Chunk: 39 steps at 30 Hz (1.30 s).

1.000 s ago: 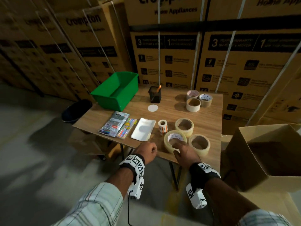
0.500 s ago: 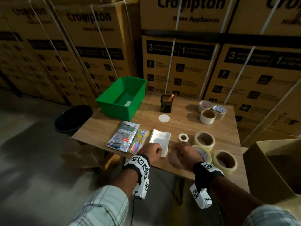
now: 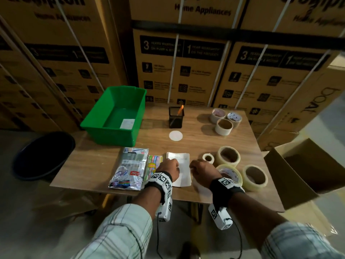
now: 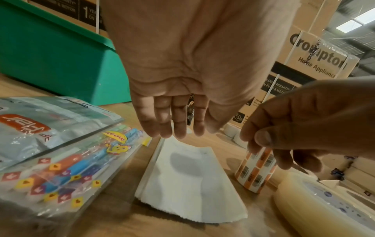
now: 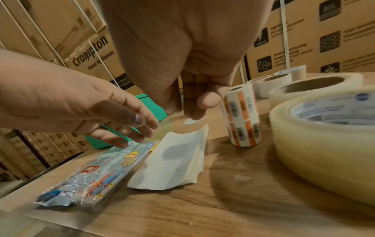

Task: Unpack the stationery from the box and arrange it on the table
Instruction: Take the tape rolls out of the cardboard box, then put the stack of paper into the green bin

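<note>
both hands hover low over the front edge of the bench (image 3: 196, 141), holding nothing. left hand (image 3: 169, 168) has its grip apart: fingers straight and pointing down, tips just above the far end of the white paper stack (image 3: 182, 171), not clearly touching it. right hand (image 3: 202, 170) has fingers loosely curled with the thumb near the fingertips, nothing pinched between them; it sits just right of the paper stack and just in front of the small label roll (image 3: 208, 157).

stationery laid out on the bench: silver pen pack (image 3: 130, 170) at front left, colourful pen pouch (image 3: 152, 166) touching its right edge, then the paper stack beside that. right of the label roll are three clear tape rolls (image 3: 228, 156); the nearest one (image 5: 324, 144) is just beside the right wrist. three more tape rolls (image 3: 224, 126) at the back right, mesh pen cup (image 3: 176, 119) and white disc (image 3: 175, 136) mid-bench, green bin (image 3: 115, 116) back left.

open cardboard box (image 3: 306, 169) stands off the bench to the right, well apart from both hands.
</note>
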{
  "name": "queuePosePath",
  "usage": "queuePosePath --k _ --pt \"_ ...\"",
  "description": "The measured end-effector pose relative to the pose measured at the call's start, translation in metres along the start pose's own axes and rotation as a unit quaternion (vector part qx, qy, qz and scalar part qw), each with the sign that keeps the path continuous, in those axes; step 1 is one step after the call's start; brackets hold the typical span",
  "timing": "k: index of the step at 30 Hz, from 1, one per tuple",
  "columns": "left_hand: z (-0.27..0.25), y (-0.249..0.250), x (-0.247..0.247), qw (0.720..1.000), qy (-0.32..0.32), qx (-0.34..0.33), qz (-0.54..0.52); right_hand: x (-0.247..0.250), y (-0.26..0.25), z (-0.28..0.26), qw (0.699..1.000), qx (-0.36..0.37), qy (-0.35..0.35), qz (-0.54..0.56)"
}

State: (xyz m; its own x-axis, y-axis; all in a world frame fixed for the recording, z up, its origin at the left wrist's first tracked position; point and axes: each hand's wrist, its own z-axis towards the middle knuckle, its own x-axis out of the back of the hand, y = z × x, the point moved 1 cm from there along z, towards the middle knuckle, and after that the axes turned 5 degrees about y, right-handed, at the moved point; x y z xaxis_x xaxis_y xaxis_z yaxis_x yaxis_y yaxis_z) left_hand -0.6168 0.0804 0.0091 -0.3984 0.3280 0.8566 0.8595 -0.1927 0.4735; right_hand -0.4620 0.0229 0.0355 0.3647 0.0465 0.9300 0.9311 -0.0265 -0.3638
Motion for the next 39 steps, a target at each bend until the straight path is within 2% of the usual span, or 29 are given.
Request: queuePosePath --k 5,10,14,17,20,22,23,25,27,30,33,35,37,39 --pt "0.010 -0.012 -0.010 0.999 -0.017 0.020 0.030 -0.022 -0.005 0.024 0.999 -0.034 -0.016 0.002" --pt "0.019 -0.027 -0.017 0.996 -0.065 0.019 0.059 -0.044 -0.012 0.041 0.988 -0.112 -0.103 -0.002" --pt "0.026 -0.030 -0.023 0.989 -0.090 0.033 0.109 -0.054 -0.009 0.046 0.978 -0.159 -0.132 0.004" --pt "0.027 -0.029 -0.027 0.986 -0.096 0.050 0.129 -0.056 -0.007 0.046 0.977 -0.170 -0.123 0.045" --pt "0.028 -0.027 -0.025 0.984 -0.103 0.044 0.138 -0.051 -0.009 0.047 0.977 -0.169 -0.047 0.121" --pt "0.029 -0.028 -0.027 0.983 -0.106 0.042 0.144 -0.048 -0.008 0.048 0.960 -0.211 0.008 0.183" --pt "0.028 -0.029 -0.029 0.983 -0.105 0.046 0.140 -0.048 -0.007 0.048 0.949 -0.240 0.012 0.204" --pt "0.025 -0.030 -0.031 0.984 -0.097 0.050 0.138 -0.049 -0.006 0.048 0.940 -0.268 -0.026 0.207" --pt "0.023 -0.031 -0.032 0.985 -0.097 0.042 0.137 -0.048 -0.006 0.047 0.951 -0.250 -0.084 0.164" --pt "0.021 -0.029 -0.025 0.993 -0.093 0.048 0.061 -0.042 -0.009 0.043 0.966 -0.216 -0.067 0.125" --pt "0.019 -0.026 -0.009 0.995 -0.003 0.090 -0.036 -0.027 -0.015 0.041 0.971 -0.197 -0.008 0.137" --pt "0.019 -0.025 0.001 0.984 0.018 0.135 -0.118 -0.016 -0.017 0.041 0.969 -0.173 0.032 0.172" --pt "0.024 -0.023 0.009 0.958 0.009 0.169 -0.232 -0.003 -0.019 0.041 0.963 -0.150 0.061 0.215" --pt "0.029 -0.018 0.018 0.940 0.023 0.159 -0.300 0.008 -0.021 0.041 0.956 -0.142 0.067 0.249"
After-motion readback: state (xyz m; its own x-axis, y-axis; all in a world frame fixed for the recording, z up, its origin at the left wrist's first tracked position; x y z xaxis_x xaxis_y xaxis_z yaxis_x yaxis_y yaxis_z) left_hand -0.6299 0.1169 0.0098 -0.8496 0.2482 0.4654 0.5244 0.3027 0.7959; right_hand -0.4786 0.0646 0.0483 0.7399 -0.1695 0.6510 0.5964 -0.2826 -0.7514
